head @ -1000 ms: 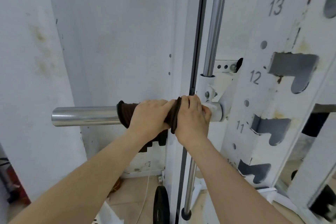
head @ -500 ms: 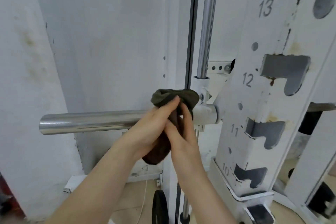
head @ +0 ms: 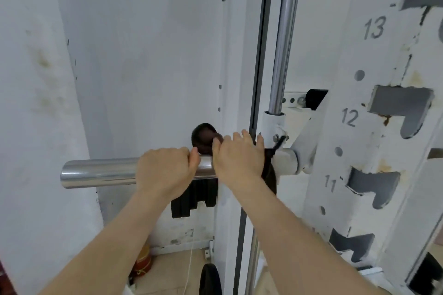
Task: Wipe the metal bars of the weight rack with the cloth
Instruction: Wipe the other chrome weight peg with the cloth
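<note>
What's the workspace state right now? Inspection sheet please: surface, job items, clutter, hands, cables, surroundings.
Surface: horizontal chrome bar, shiny, bare towards its free end.
Job's things: dark cloth bunched over the bar by the white collar.
Clutter: black weight plate and an orange object on the floor.
Hands: left hand gripping the bar; right hand pressing on the cloth.
Cables: thin white cord hanging to the floor.
Surroundings: white numbered upright, vertical chrome rod, stained white wall.

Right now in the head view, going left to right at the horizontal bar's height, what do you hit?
Bare end of the chrome bar → left hand → right hand → dark cloth → white collar → numbered white upright.
</note>
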A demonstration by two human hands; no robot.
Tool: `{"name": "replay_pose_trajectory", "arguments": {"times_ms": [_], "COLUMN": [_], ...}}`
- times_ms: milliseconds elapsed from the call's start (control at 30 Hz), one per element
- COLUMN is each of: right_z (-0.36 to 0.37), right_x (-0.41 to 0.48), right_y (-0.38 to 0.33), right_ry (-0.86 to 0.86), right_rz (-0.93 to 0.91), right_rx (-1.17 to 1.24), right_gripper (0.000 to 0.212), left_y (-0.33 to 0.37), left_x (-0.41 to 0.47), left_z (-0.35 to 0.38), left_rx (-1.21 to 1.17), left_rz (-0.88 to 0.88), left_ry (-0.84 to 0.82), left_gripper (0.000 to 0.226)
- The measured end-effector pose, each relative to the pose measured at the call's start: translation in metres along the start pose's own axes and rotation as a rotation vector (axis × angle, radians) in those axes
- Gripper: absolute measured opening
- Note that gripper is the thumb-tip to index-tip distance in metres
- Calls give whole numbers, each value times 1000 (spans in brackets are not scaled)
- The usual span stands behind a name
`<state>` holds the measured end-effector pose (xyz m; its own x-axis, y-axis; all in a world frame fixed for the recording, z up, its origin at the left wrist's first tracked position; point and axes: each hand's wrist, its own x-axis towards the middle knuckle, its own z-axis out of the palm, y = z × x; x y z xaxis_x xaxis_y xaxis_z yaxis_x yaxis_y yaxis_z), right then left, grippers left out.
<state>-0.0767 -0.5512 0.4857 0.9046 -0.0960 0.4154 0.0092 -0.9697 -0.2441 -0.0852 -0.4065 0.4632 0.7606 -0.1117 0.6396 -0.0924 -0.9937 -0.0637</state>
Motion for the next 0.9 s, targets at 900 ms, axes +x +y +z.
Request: {"name": "replay_pose_trajectory", "arguments": {"times_ms": [900], "right_z": [9], "right_x": [-6], "right_y": [-22], "right_ry": [97], "right_rz": [-200], "right_rx": [-38], "right_gripper": [52], "left_y": [-52], "left_x": [-3], "left_z": [-22], "left_rx": [262], "left_rz": [-81], "left_ry": [-49], "left_gripper": [50]}}
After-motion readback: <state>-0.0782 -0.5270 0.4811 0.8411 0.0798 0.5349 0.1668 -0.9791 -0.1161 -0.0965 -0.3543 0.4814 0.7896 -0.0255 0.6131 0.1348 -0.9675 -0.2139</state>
